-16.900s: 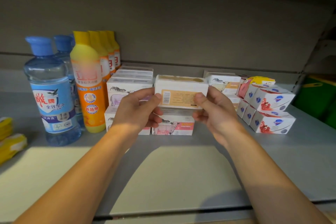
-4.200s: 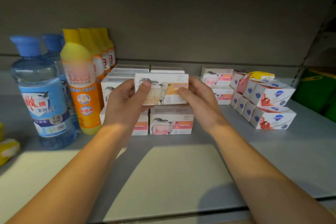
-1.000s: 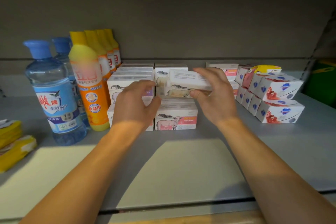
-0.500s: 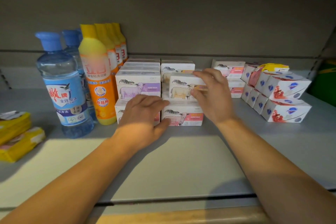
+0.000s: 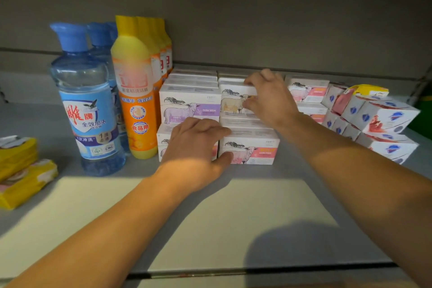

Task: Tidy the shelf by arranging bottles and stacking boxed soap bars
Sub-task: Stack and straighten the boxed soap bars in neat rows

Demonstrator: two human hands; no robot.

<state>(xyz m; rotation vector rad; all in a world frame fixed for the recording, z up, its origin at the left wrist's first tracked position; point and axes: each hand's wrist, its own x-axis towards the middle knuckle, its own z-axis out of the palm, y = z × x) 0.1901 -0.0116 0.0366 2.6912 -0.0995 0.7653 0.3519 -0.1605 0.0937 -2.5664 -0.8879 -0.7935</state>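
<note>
- Our right hand point(image 5: 268, 98) grips the white-and-orange cardboard sheep soap box point(image 5: 235, 103), seated on the middle stack's second tier.
- Our left hand point(image 5: 196, 145) rests flat-fingered against the lower boxes, holding nothing.
- Blue-capped clear bottles point(image 5: 86, 98) and yellow-orange bottles point(image 5: 135, 91) stand lined up; the tilted white shield-logo boxes point(image 5: 383, 119) look unsorted.

The right grip point(image 5: 268, 98) pinches the upper soap box point(image 5: 233, 103). Just below-left, the left grip point(image 5: 196, 145) rests on the lower boxes point(image 5: 250, 149).
</note>
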